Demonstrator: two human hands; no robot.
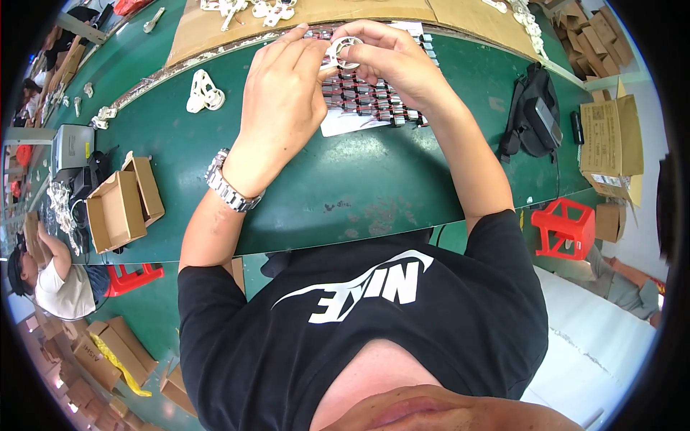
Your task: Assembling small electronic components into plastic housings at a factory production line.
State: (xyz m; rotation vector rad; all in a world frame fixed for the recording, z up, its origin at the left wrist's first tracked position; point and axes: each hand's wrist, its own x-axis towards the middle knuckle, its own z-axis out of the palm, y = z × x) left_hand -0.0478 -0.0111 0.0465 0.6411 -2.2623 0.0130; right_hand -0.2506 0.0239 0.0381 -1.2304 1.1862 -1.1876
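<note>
Over the far middle of the green table, both my hands meet at a white plastic part with a round ring end [346, 52]. My right hand [394, 63] pinches the ring between thumb and fingers. My left hand [286, 90], a metal-band watch on its wrist, is closed at the ring's left side; its palm side and the rest of the part are hidden. Beneath the hands lie rows of small motors with red and black wires [359, 100] on a white sheet [341, 128]. A similar white plastic part [205, 92] rests alone to the left.
More white parts [269, 11] lie on cardboard [194, 36] beyond a ledge. An open cardboard box [118, 215] and a grey device [73, 147] stand left. A black bag [532, 115] lies right. A red stool [564, 228] is beside the table; another person [61, 280] sits far left.
</note>
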